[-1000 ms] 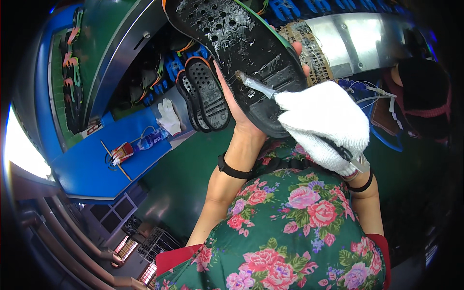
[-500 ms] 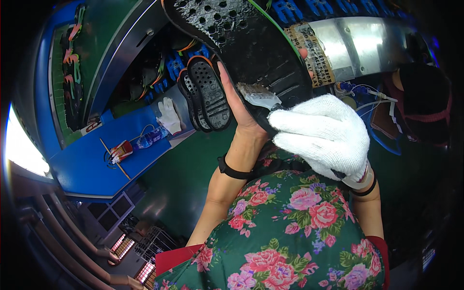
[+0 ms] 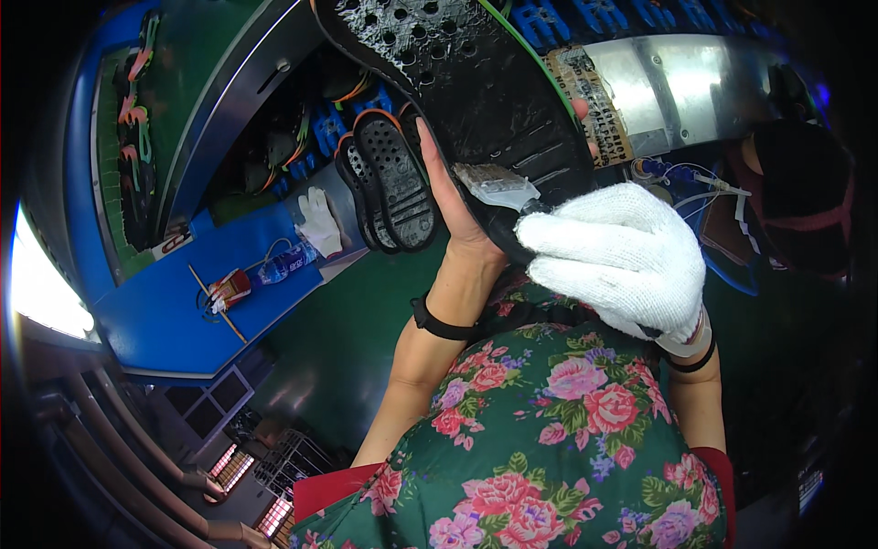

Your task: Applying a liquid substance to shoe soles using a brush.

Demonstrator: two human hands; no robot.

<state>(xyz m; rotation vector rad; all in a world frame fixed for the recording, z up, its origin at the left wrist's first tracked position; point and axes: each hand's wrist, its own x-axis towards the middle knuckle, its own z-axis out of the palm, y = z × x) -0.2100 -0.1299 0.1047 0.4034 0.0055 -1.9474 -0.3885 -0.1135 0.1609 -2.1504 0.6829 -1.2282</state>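
A black shoe sole with a green edge and rows of round holes is held up in front of me. My left hand, bare, grips it from beneath, its thumb along the near left edge and its fingertips showing past the right edge. In a white knitted glove, my right hand is closed round the handle of a flat brush. The brush's bristles rest against the inner face of the sole near its rounded lower end. Wet, glossy patches show on the sole's upper part.
Several more black soles with orange edges stand to the left. On a blue table lie a white glove, a clear bottle with a blue label and a small red container. A person is at the right, near a metal machine cover.
The right hand and brush have shifted slightly right and down across the sole. My left hand keeps its grip, and the sole has moved only a little.
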